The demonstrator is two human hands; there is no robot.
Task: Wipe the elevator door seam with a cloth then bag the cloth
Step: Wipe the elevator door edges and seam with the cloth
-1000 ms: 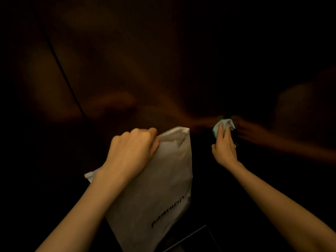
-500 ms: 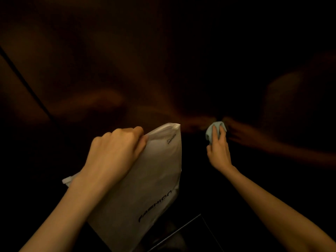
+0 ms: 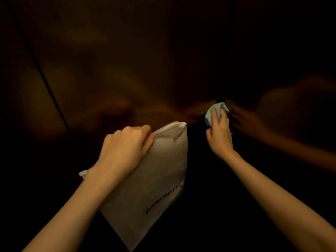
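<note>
My right hand [image 3: 220, 135] holds a bunched light-blue cloth [image 3: 211, 113] against the dark, glossy elevator door, on a faint vertical seam [image 3: 229, 57]. Blurred reflections of the hand show on both sides of the cloth. My left hand [image 3: 125, 150] grips the top edge of a white bag [image 3: 154, 179] printed with "FASHION". The bag hangs tilted between my arms, and its mouth looks pinched together. The cloth is outside the bag, up and to the right of its top corner.
A second dark line [image 3: 49, 88] runs diagonally down the door panel at the left. The place is very dim, and the lower part of the view is almost black. A white strip [image 3: 84, 173] of the bag sticks out behind my left wrist.
My right hand has slid the cloth a little upward along the seam. My left hand still grips the bag in about the same place. The view has shifted sideways.
</note>
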